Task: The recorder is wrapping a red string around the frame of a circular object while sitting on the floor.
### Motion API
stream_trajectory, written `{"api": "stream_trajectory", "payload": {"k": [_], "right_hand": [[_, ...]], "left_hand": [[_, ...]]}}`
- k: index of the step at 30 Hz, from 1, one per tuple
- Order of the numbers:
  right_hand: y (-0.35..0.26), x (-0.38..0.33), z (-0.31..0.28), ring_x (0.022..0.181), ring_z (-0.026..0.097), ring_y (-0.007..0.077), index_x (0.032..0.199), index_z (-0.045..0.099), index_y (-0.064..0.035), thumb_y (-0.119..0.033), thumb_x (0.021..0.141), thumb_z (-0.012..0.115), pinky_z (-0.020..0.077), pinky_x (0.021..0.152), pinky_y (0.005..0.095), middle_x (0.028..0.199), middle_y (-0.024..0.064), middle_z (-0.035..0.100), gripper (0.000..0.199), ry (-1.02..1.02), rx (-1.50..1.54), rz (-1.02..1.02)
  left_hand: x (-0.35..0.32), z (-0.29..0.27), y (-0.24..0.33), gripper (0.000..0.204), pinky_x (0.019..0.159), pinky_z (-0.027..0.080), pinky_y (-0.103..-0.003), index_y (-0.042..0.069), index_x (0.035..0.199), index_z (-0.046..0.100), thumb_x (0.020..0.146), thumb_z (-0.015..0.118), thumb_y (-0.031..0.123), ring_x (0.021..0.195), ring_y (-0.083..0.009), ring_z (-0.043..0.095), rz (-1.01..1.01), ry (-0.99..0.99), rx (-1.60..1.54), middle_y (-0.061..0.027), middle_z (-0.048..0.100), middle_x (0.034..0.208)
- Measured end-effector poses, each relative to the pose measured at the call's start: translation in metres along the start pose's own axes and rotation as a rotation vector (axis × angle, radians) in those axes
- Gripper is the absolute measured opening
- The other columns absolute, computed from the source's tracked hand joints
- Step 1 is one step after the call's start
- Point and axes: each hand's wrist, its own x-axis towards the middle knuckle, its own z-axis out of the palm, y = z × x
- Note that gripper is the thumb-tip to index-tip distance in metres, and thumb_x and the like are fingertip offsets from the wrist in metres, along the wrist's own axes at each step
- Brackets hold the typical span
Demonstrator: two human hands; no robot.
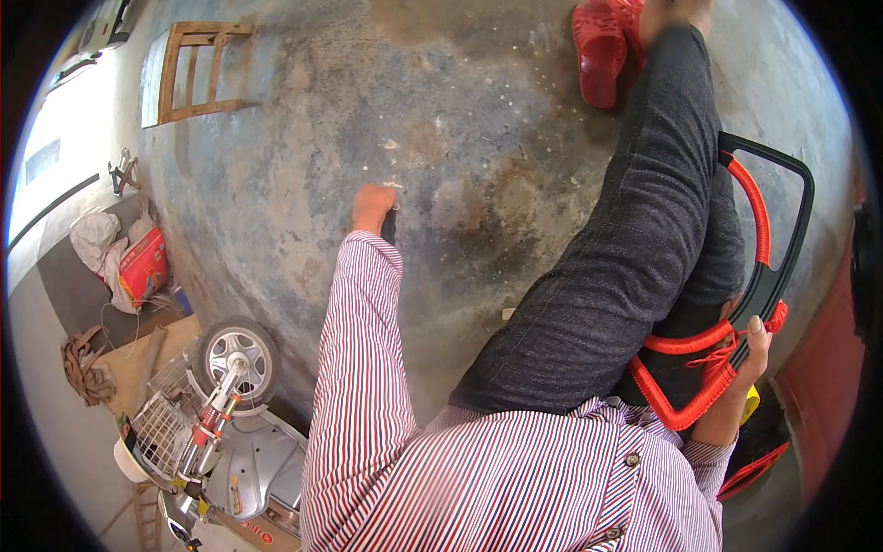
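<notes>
My right hand point(750, 361) is closed around the lower end of a black frame point(765, 293), part of which is wrapped in red cord. Its thumb points up along the frame, and the other fingers are mostly hidden behind it. Loose red cord strands point(717, 362) hang near the grip. The frame stands beside my bent legs in dark grey trousers point(589, 285). My left arm reaches forward over the floor, and the left hand point(373, 204) is curled closed. A small dark thing point(390, 226) shows by its wrist; what the fingers hold, if anything, is hidden.
A silver scooter point(248, 460) with a wire basket point(166, 423) stands at lower left. Beyond it lie a red package point(143, 262) and a whitish sack point(95, 241). A wooden frame point(204, 106) is at far left. Red slippers point(602, 60) are on my feet.
</notes>
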Motion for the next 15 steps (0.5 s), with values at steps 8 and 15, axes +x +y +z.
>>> {"api": "stream_trajectory", "payload": {"k": [8, 15], "right_hand": [[-0.001, 0.000, 0.001, 0.076, 0.058, 0.0165, 0.106, 0.054, 0.0033, -0.020, 0.079, 0.063, 0.0485, 0.073, 0.0300, 0.089, 0.0096, 0.060, 0.037, 0.013, 0.053, 0.035], [-0.003, -0.003, 0.011, 0.078, 0.058, 0.0167, 0.107, 0.053, 0.0026, -0.020, 0.079, 0.063, 0.0481, 0.074, 0.0299, 0.091, 0.0099, 0.060, 0.037, 0.019, 0.047, 0.016]], "left_hand": [[-0.006, -0.004, -0.001, 0.028, 0.068, 0.049, -0.041, -0.002, 0.076, 0.068, 0.061, 0.068, 0.021, 0.079, -0.0360, 0.066, -0.018, 0.026, -0.033, -0.0242, 0.066, 0.081], [-0.016, -0.009, 0.004, 0.029, 0.066, 0.048, -0.042, -0.004, 0.076, 0.066, 0.064, 0.064, 0.022, 0.078, -0.0378, 0.065, 0.031, 0.001, -0.033, -0.0251, 0.064, 0.078]]}}
